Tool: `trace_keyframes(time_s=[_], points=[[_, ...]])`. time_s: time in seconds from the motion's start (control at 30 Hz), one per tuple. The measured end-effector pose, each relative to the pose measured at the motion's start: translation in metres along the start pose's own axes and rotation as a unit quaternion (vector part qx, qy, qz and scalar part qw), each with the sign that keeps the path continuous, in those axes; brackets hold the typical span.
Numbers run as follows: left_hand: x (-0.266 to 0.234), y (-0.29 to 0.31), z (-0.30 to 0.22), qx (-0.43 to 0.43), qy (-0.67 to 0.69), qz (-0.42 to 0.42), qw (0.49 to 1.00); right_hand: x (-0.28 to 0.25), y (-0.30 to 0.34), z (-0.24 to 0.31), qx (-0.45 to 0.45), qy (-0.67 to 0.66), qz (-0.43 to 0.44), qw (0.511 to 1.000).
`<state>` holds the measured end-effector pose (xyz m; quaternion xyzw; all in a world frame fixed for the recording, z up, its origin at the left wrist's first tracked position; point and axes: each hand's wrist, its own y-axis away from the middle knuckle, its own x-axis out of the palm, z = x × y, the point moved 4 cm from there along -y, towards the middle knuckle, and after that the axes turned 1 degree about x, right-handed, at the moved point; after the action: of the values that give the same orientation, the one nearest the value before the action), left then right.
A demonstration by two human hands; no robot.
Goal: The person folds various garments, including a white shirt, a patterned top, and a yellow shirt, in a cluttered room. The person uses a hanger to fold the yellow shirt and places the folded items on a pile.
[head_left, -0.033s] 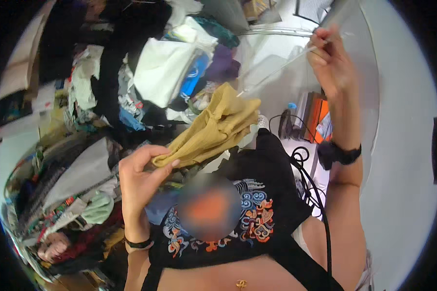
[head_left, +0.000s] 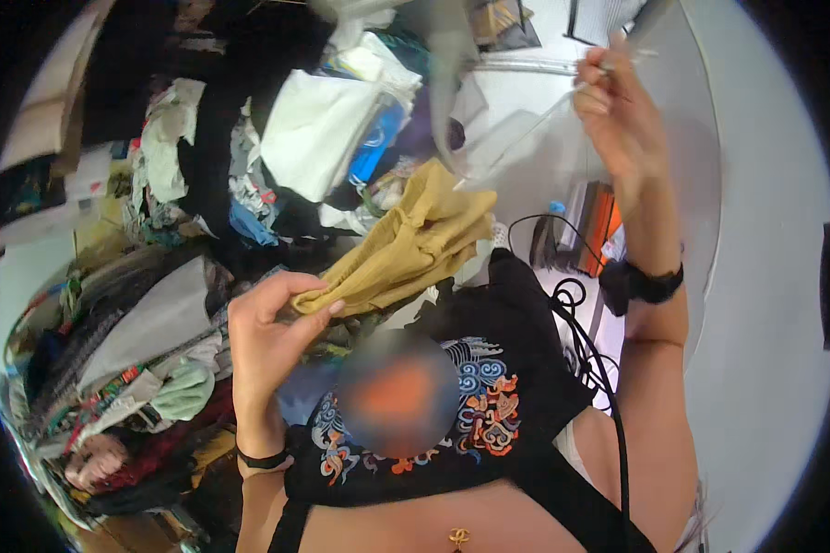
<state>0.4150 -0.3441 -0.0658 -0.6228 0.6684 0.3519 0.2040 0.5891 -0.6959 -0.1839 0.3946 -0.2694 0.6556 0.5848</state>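
My left hand (head_left: 272, 323) pinches the near end of a folded mustard-yellow cloth garment (head_left: 401, 249) between thumb and fingers. The garment spreads away to the right, above my black embroidered top. High at the upper right, my raised right hand (head_left: 613, 106) has its fingers closed on a thin pale strand (head_left: 526, 134). That strand runs down toward the garment's far end, bent and blurred. Whether it is attached to the garment I cannot tell. A blurred grey, filmy strip (head_left: 447, 83) hangs just beyond the garment.
Piled clothes fill the left side, with a grey piece (head_left: 152, 323) and a pale green one (head_left: 184, 392). Farther off lie a white cloth (head_left: 309, 134) and a blue item (head_left: 375, 147). Black cables (head_left: 586, 341) hang beside me. A pale wall (head_left: 775, 230) stands close on the right.
My right hand has shifted slightly left. The pale strand, straighter before, now bends, and the blurred grey strip has come down at the top centre. My left hand keeps its hold.
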Motion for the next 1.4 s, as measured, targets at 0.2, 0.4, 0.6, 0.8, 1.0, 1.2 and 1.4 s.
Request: trace_keyframes(time_s=[0.2,0.4,0.6,0.8,1.0,1.2,1.4], points=[[-0.063,0.062,0.035,0.075,-0.023,-0.057,0.995,0.110,-0.020,-0.106,0.122,0.006,0.022,0.992],[-0.073,0.088,0.055,0.044,-0.022,-0.097,0.994,0.149,-0.009,-0.172,0.146,-0.059,-0.006,0.987],[-0.080,0.106,0.071,0.031,-0.025,-0.116,0.992,0.179,-0.027,-0.195,0.220,-0.151,0.068,0.961],[-0.085,0.117,0.072,-0.015,-0.014,-0.126,0.992,0.170,-0.015,-0.235,0.279,-0.045,0.061,0.957],[-0.099,0.126,0.078,-0.003,-0.046,-0.153,0.987,0.152,0.003,-0.263,0.303,0.055,0.104,0.946],[-0.108,0.139,0.091,-0.020,-0.034,-0.181,0.983,0.129,0.000,-0.248,0.252,0.062,0.000,0.966],[-0.104,0.144,0.086,-0.034,-0.018,-0.170,0.985,0.102,-0.002,-0.224,0.220,0.011,-0.028,0.975]])
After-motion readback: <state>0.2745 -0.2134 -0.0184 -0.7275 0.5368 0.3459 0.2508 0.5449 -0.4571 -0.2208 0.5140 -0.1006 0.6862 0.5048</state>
